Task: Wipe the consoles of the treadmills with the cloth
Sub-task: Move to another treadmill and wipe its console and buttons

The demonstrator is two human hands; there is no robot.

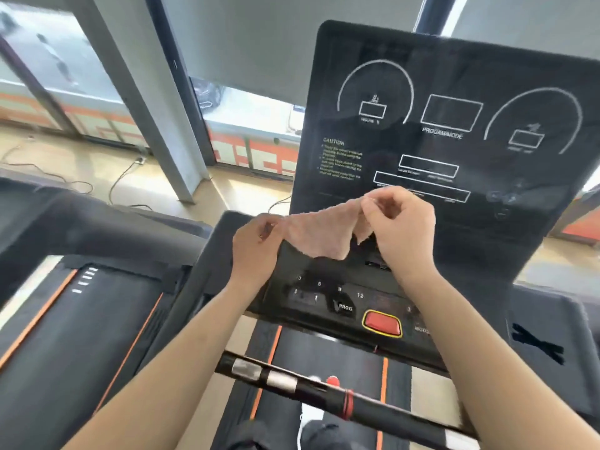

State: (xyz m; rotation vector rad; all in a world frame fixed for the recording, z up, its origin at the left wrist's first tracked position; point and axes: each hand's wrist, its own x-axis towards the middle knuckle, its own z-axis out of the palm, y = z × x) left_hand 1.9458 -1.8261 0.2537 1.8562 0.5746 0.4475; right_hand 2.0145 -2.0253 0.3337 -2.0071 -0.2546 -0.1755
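A pale pink cloth (319, 230) is stretched in the air between my two hands, just in front of the black treadmill console (454, 131). My left hand (258, 246) pinches the cloth's left edge. My right hand (401, 222) pinches its right corner, fingers curled. The cloth hangs over the lower button panel (328, 297) with its red stop button (382, 323). The console's upright display shows white dial outlines and a caution text.
A black handlebar (324, 389) with silver sensors crosses below my forearms. A second treadmill's belt (74, 323) lies to the left. Windows, a grey pillar (168, 125) and floor cables stand behind. A black side tray (548, 345) sits at the right.
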